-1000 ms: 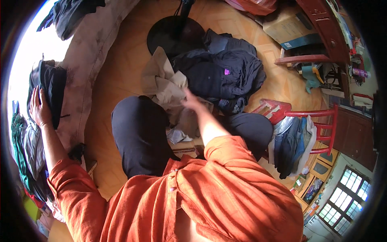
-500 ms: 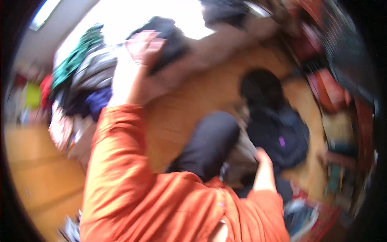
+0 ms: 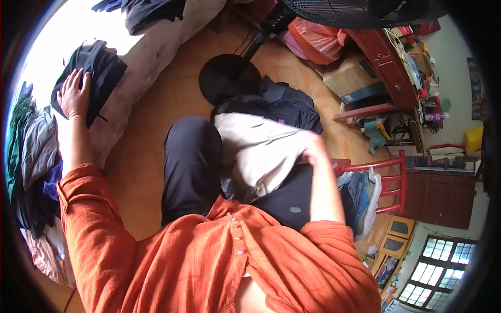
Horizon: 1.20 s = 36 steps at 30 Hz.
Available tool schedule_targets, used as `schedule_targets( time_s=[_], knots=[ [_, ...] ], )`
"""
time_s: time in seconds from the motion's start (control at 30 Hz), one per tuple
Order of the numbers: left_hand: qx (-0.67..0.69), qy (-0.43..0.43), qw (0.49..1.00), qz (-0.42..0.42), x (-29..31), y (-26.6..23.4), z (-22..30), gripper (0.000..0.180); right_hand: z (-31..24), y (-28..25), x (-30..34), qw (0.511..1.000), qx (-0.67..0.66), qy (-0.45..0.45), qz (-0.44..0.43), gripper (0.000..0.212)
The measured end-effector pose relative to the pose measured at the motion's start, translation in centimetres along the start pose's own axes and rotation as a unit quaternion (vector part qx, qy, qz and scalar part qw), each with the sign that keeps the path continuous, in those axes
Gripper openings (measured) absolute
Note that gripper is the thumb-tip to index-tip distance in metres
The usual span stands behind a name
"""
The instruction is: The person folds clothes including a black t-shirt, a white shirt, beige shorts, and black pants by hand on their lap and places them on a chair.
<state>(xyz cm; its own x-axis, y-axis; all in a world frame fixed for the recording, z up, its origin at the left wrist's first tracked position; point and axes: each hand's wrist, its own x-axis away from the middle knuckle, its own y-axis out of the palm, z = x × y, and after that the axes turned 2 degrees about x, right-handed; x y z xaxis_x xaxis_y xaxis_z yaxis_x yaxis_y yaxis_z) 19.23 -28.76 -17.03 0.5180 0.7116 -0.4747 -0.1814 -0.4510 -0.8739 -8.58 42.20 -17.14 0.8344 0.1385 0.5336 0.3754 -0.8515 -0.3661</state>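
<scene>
My left hand [image 3: 74,96] rests, fingers spread, on a folded black garment [image 3: 108,70] at the edge of the bed [image 3: 151,49]. Over my lap, between my knees, lies a beige garment [image 3: 258,143], its cloth drawn out toward the right. My right hand [image 3: 314,149] is closed on that garment's right end; the fingers are slightly blurred. Just beyond it a heap of dark clothes [image 3: 292,112] lies by the round black base [image 3: 222,81] of a standing fan. What kind of garment the beige one is, I cannot tell.
A clothes pile [image 3: 39,148] with green, grey and blue pieces lies at the left. The fan's black head [image 3: 360,13] hangs at the top. On the right are a red chair [image 3: 389,180] with jeans [image 3: 356,195], a red desk [image 3: 386,68] and a red plastic bag [image 3: 313,39].
My view has swung to the right, so the bed and black garment sit further left. The beige garment is spread more widely across my lap, with my right hand still at it.
</scene>
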Motion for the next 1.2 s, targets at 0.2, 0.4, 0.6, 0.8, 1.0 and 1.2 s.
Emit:
schedule_targets(
  time_s=[0.2,0.4,0.6,0.8,1.0,1.2],
  knots=[
    [-0.005,0.007,1.000,-0.014,0.3,-1.2,-0.7,0.056,-8.3,-15.2,5.6,0.893,-0.111,-0.293,0.322,0.020],
    [-0.004,0.019,0.999,0.025,0.1,0.5,-2.4,0.057,-14.7,-19.6,7.3,0.766,0.245,-0.368,0.466,0.047],
    [0.022,0.039,0.998,0.041,-0.8,1.6,-3.3,0.056,-8.7,-22.5,-4.5,0.767,0.579,-0.110,0.255,0.045],
    [0.019,0.061,0.997,0.032,-0.8,1.7,-4.9,0.055,0.8,-11.4,-14.0,0.792,0.606,-0.065,0.016,0.035],
    [0.065,0.092,0.994,0.014,-0.2,0.2,-5.6,0.048,5.0,8.7,-21.2,0.839,0.485,-0.061,-0.241,0.027],
    [0.103,0.146,0.984,0.026,-0.5,-0.5,-5.9,0.047,6.4,20.2,-23.6,0.702,0.664,-0.180,-0.182,0.026]
  ],
)
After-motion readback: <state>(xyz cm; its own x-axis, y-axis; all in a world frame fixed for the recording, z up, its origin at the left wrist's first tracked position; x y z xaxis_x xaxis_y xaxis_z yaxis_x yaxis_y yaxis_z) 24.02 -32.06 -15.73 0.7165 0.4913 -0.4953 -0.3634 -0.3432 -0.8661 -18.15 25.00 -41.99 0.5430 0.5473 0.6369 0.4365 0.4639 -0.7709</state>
